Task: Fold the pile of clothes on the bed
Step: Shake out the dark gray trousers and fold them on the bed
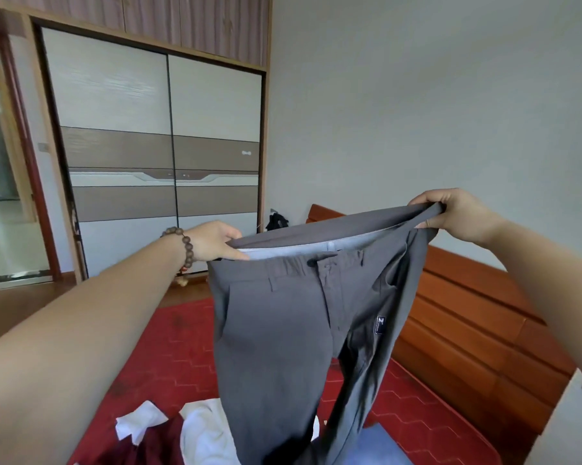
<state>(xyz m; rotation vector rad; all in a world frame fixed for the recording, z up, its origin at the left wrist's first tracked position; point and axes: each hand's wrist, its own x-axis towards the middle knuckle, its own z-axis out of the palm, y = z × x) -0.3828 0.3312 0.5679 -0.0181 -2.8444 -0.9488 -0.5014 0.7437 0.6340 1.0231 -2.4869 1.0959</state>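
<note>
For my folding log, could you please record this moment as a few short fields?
held item: grey trousers, hanging by the waistband
left hand: grips the waistband's left end
right hand: grips the waistband's right end
on the bed: white garment, maroon garment, blue garment
behind: wardrobe

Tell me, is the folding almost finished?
Not nearly. Nothing looks folded yet. The left hand and right hand hold the grey trousers up by the waistband. White clothes and a dark red garment lie crumpled on the bed.
</note>
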